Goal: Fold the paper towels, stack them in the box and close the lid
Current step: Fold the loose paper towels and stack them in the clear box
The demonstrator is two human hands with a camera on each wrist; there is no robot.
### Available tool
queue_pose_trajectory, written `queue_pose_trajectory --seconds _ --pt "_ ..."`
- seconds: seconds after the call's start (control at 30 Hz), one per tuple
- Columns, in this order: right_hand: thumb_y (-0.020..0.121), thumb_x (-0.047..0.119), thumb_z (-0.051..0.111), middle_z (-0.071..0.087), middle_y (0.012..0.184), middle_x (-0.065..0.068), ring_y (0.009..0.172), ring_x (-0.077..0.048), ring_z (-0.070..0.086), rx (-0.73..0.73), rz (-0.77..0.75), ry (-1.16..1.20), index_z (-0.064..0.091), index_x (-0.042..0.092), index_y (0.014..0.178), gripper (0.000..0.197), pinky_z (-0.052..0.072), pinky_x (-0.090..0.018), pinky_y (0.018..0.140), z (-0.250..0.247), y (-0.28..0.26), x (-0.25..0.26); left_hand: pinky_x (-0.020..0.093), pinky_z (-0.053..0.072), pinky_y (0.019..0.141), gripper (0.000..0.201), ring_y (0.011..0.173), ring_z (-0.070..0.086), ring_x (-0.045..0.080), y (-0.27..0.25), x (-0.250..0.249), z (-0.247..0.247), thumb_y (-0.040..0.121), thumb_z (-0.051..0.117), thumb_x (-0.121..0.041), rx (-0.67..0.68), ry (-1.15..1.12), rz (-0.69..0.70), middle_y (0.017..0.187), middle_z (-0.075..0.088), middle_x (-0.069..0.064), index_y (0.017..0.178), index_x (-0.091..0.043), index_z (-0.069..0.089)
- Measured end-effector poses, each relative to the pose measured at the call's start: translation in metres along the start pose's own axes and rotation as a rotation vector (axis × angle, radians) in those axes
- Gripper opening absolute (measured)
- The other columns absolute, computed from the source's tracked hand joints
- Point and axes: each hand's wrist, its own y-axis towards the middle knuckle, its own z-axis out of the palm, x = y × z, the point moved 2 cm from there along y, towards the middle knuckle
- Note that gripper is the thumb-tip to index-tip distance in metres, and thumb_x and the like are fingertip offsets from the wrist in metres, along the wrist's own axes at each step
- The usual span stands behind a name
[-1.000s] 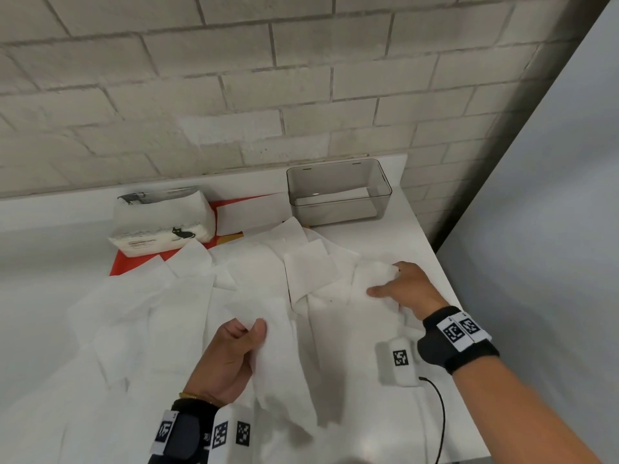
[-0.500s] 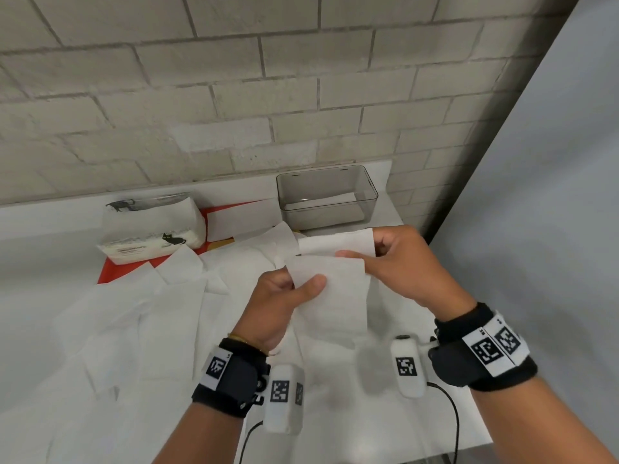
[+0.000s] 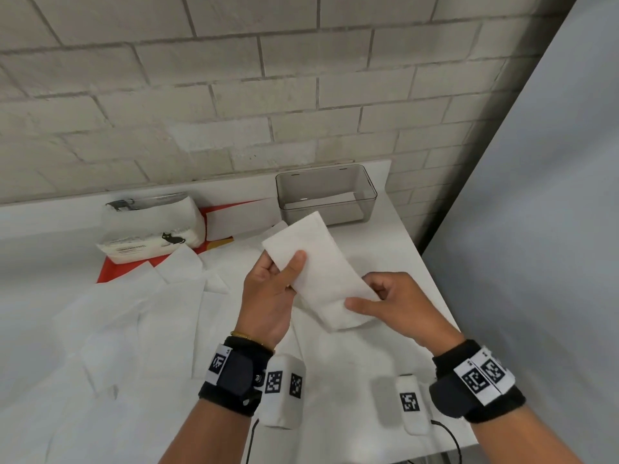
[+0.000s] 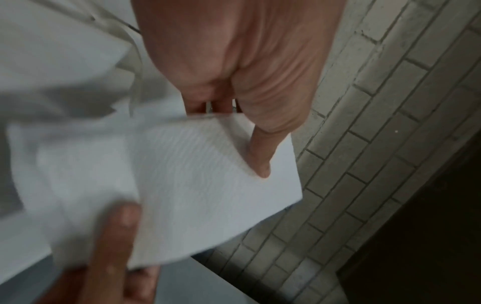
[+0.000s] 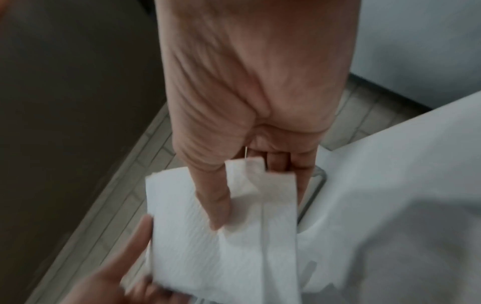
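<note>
Towel: a folded paper towel point(image 3: 318, 272) held in the air above the table point(image 3: 412, 262), in front of the box point(image 3: 326, 195).
Left hand point(image 3: 268, 296): thumb and fingers pinch its far end.
Right hand point(image 3: 398, 306): pinches its near end.
Box: clear, open, one sheet inside.
Writing: tissue pack point(image 3: 150, 229) shows a black cat; its print is unreadable.
Around: loose sheets point(image 3: 134, 313) scattered over the table.

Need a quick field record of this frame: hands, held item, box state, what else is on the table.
left hand: pinches far end of the folded paper towel
right hand: pinches its near end
folded paper towel: held in the air above the table, between both hands
box: clear, open, at back right of white table; something white lies flat inside
lid: not identifiable
loose paper towels: spread unfolded across the table
tissue pack: back left, on a red mat
</note>
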Motion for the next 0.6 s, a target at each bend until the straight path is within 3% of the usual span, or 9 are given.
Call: queue_pose_trajectory --seconds 0.07,0.17,0.3,0.4,0.5,0.6 --pt "0.079 0.021 0.090 0.080 0.087 -0.001 0.077 -0.014 0.073 -0.090 0.016 0.104 0.079 0.019 0.085 0.012 0.057 -0.033 0.072 -0.016 -0.008 -0.009 0.045 0.054 0.104 0.064 0.126 0.067 0.026 0.000 0.008 -0.009 0.081 0.084 -0.007 0.018 0.070 -0.025 0.136 0.071 0.008 0.140 -0.015 0.061" --pt "0.077 0.012 0.089 0.080 0.090 -0.008 0.079 -0.019 0.074 -0.187 0.054 0.285 0.080 0.014 0.088 0.014 0.060 -0.032 0.071 -0.042 -0.027 -0.023 0.048 0.055 0.103 0.080 0.123 0.069 0.028 -0.002 0.027 -0.015 0.072 0.091 0.003 0.058 0.243 -0.095 0.133 0.072 0.007 0.141 -0.022 0.060" --pt "0.077 0.003 0.084 0.081 0.103 -0.011 0.091 -0.023 0.077 -0.242 0.065 0.418 0.081 0.010 0.096 0.021 0.061 -0.024 0.075 -0.058 -0.047 -0.046 0.045 0.062 0.094 0.046 0.107 0.075 0.027 -0.007 0.061 0.001 0.069 0.094 -0.002 0.155 0.601 -0.167 0.109 0.080 0.005 0.108 -0.021 0.080" --pt "0.077 0.002 0.086 0.080 0.105 -0.013 0.098 -0.027 0.076 -0.262 0.091 0.359 0.080 0.008 0.098 0.023 0.061 -0.032 0.085 -0.065 -0.054 -0.070 0.031 0.063 0.081 0.028 0.089 0.076 0.018 -0.003 0.085 0.017 0.071 0.091 -0.003 0.199 0.720 -0.186 0.095 0.082 0.002 0.093 -0.017 0.082" --pt "0.072 0.002 0.091 0.080 0.108 -0.007 0.106 -0.027 0.074 -0.287 0.140 0.304 0.081 0.015 0.098 0.031 0.057 -0.040 0.096 -0.069 -0.060 -0.097 0.025 0.060 0.073 0.029 0.084 0.074 0.015 0.003 0.100 0.024 0.072 0.087 0.003 0.191 0.783 -0.199 0.094 0.081 0.003 0.089 -0.020 0.081" --pt "0.066 -0.003 0.092 0.081 0.107 -0.008 0.106 -0.030 0.076 -0.334 0.202 0.378 0.078 0.018 0.106 0.047 0.060 -0.041 0.090 -0.068 -0.068 -0.113 0.023 0.059 0.065 0.037 0.079 0.074 0.013 0.004 0.108 0.020 0.069 0.087 0.005 0.140 0.792 -0.224 0.092 0.080 0.002 0.094 -0.021 0.079"
